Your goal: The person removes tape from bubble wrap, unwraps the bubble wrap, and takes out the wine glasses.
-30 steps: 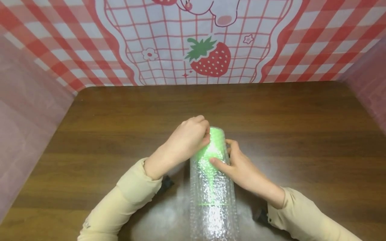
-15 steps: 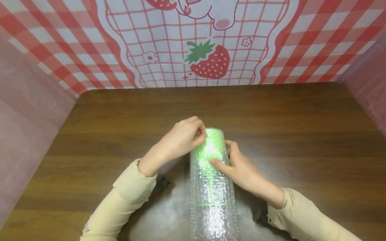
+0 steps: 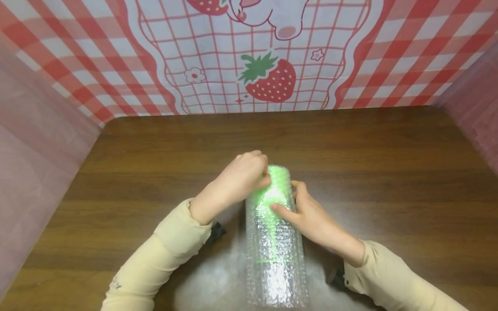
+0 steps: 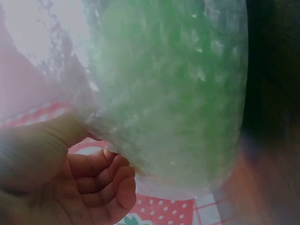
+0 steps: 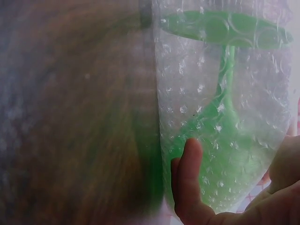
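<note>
A green stemmed goblet lies inside a long roll of clear bubble wrap on the table, bowl end pointing away from me. In the right wrist view its flat foot and stem show through the bubbles. My left hand is at the far left of the roll; in the left wrist view its thumb and index finger pinch the edge of the wrap, the other fingers curled. My right hand holds the roll from the right, thumb on top and fingers curled along the side.
The brown wooden table reaches back to a red-and-white checked cloth with strawberry prints. Pinkish fabric hangs at both sides. Dark wrist devices show under the cream sleeves.
My left hand shifted slightly left with its fingers parting a little, then came back to the right over the roll's edge. The right hand and the roll stay almost still.
</note>
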Tool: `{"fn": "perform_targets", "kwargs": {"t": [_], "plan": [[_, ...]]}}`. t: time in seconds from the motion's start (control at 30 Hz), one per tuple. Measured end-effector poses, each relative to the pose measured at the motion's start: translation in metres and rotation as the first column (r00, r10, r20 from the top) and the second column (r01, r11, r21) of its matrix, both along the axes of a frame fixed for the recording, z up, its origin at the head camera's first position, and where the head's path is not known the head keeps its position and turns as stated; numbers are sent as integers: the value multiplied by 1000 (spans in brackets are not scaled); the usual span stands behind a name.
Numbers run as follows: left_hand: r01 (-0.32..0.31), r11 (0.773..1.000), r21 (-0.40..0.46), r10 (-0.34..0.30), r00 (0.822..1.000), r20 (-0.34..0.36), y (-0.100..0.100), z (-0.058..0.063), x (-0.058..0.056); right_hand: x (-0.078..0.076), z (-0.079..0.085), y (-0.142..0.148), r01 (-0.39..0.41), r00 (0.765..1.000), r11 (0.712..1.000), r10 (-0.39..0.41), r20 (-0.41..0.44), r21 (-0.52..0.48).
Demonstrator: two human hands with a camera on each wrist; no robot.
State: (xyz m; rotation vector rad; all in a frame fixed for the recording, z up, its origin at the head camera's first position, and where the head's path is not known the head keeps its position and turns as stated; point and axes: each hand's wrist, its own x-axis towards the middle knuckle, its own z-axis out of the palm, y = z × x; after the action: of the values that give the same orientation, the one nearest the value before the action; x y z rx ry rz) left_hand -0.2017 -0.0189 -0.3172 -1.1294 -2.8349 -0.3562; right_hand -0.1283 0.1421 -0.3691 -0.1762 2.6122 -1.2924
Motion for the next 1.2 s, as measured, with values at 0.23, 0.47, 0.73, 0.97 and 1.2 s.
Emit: {"fn": "perform_targets", "kwargs": {"t": [0.23, 0.47, 0.73, 0.97, 1.2], "plan": [[10, 998, -55, -12, 999, -41, 1, 5, 7, 1, 0, 0, -11, 1000, 1000, 11, -13, 9], [3, 1000, -3, -4, 1000, -21, 3, 6, 2, 0, 0, 1, -9, 999, 1000, 10, -48, 14], [-9, 1000, 25, 10, 1000, -22, 5, 3, -3, -2, 1, 1, 1, 999, 1000, 0, -49, 17], [-24, 999, 41, 24, 1000, -8, 6, -2, -4, -1, 1, 1, 13, 999, 1000, -13, -33, 15], [-53, 996, 73, 50, 998, 34, 2, -7, -4, 2, -2, 0, 1, 999, 1000, 0, -44, 15]]}}
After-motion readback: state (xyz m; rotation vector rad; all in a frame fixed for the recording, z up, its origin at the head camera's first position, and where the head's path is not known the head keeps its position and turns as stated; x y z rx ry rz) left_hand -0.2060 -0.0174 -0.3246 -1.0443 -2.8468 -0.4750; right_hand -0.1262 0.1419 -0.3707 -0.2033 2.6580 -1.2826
